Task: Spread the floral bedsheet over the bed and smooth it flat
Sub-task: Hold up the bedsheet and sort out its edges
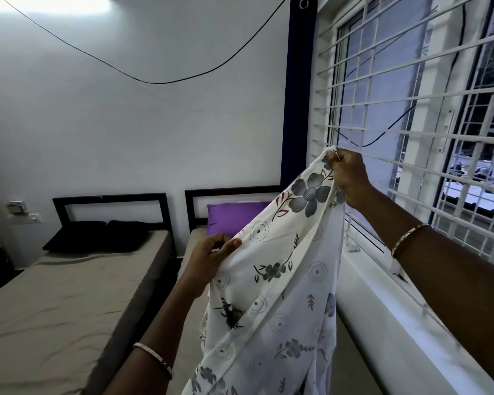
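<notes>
Bedroom, two beds beside barred window. Bedsheet [280, 280] bunched, held aloft: right hand [350, 178] pinching top corner, left hand [211, 256] gripping edge. Mattress [191, 332] uncovered; spreading, smoothing not yet begun.

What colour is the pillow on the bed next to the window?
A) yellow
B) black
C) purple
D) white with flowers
C: the pillow lying at the head of the bed by the window is plain purple; the black pillows are on the other bed, and the flowers are on the bedsheet held up in the hands.
</notes>
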### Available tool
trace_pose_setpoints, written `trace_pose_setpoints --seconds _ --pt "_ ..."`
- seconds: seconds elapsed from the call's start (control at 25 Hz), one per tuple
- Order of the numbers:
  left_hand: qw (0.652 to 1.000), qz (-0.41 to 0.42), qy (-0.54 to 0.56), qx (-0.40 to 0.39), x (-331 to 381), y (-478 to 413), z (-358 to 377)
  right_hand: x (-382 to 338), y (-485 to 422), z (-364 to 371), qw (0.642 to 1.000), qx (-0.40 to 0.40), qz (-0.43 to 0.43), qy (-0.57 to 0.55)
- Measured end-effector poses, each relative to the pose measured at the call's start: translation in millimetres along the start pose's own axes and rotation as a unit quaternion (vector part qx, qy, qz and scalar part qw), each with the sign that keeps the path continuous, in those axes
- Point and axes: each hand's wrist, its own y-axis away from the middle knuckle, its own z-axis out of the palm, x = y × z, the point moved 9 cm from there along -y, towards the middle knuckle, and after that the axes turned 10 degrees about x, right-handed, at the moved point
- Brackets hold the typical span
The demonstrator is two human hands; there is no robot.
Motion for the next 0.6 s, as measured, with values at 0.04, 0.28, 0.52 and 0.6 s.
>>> trace_pose_setpoints --seconds 0.04,0.28,0.52,0.6 --pt "1.000 0.006 -0.005 0.007 2.7 -1.3 -3.6 1.1 -1.0 -0.5 1.000 0.000 0.000 -0.001" --pt "0.998 0.037 -0.038 0.039 19.5 -2.8 -19.3 4.2 -4.6 -13.6 0.999 0.013 -0.012 0.028" --pt "0.999 0.001 0.023 -0.023 13.4 8.9 -7.8 16.0 -11.1 -21.0 0.998 0.019 -0.010 0.063" --pt "0.997 -0.008 0.036 -0.071 10.3 11.0 -3.4 19.9 -12.3 -20.9 0.998 0.015 -0.004 0.059"
